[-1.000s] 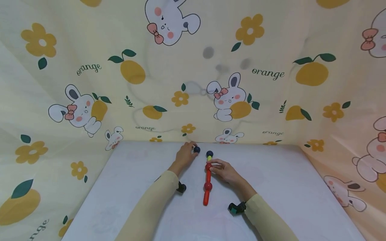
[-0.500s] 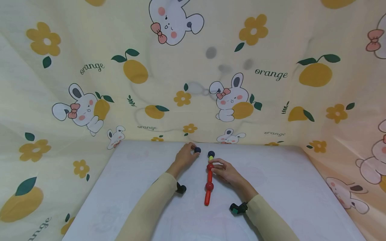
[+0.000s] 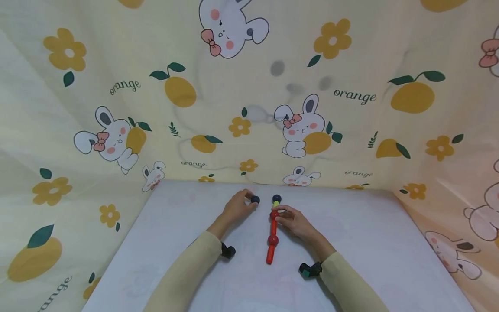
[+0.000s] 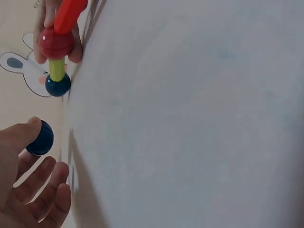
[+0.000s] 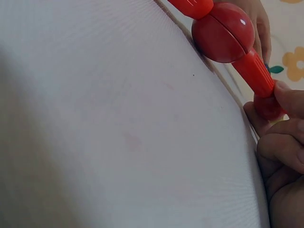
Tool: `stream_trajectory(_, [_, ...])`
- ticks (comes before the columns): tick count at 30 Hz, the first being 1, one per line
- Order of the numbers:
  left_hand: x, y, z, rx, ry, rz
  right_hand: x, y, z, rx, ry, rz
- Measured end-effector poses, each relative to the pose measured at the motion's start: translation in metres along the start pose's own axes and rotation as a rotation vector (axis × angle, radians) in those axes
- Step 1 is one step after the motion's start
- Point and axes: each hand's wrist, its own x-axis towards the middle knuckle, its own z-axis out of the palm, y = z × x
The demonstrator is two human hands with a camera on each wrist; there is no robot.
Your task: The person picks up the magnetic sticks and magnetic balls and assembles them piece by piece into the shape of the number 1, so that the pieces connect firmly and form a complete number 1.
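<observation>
My left hand (image 3: 236,209) pinches a dark blue ball (image 3: 255,199) between thumb and index finger; in the left wrist view its other fingers are spread loosely below the blue ball (image 4: 43,138). To its right lies a straight chain of toy rods and balls. A dark blue ball (image 3: 277,198) tops the chain, then a yellow-green rod (image 4: 56,69), a red ball (image 3: 274,215), a red rod (image 3: 273,228), a second red ball (image 5: 223,32) and another red rod (image 3: 270,255). My right hand (image 3: 295,223) pinches the upper red ball. The loose blue ball is apart from the chain.
A white tabletop (image 3: 187,277) bears the chain. Behind it and at both sides hangs a cream cloth (image 3: 218,78) printed with rabbits and oranges. Black wrist devices (image 3: 310,270) sit on both forearms.
My left hand has drawn slightly back toward me with the blue ball, widening the gap to the chain. My right hand keeps its grip on the red ball. The head view has shifted slightly left.
</observation>
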Motion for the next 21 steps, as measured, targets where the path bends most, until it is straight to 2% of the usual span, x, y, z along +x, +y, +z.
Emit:
stream_trajectory(8, [-0.017, 0.013, -0.006, 0.013, -0.045, 0.042, 0.001, 0.001, 0.002, -0.019, 0.025, -0.019])
stream_trajectory(14, [-0.030, 0.019, -0.010, -0.011, -0.097, 0.068, 0.000, 0.000, 0.002, -0.025, 0.034, -0.043])
stream_trajectory(21, [-0.046, 0.023, -0.014, -0.016, -0.135, 0.076, 0.000, -0.001, 0.003, -0.038, 0.057, -0.021])
